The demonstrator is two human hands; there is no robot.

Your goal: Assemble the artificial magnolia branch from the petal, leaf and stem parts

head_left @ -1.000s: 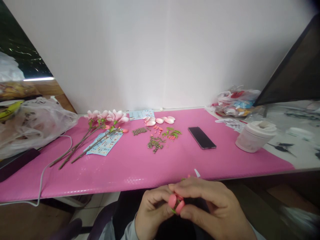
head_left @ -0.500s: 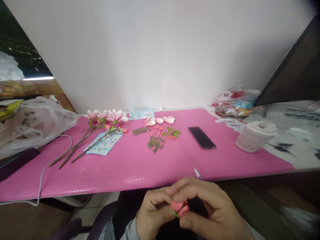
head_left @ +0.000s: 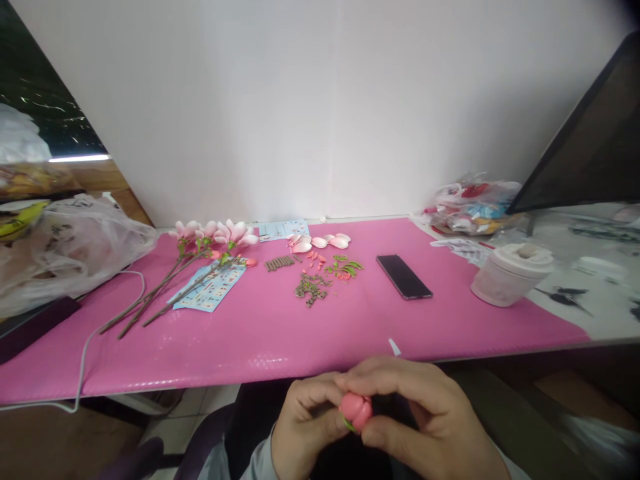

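Pinching a coral bud (head_left: 356,409) between left fingers (head_left: 317,392) and right fingers (head_left: 390,381); touching both, nearer neither; with green piece (head_left: 349,425) toward left fingers, long axis impossible to tell.

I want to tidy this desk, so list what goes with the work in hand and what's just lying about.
Seems to belong:
coral bud in the fingers
loose petals
green pieces
brown pieces
finished-looking flowers
printed sheet

Probably just lying about:
phone
cup
white cable
left-side plastic bag
right-side plastic bag
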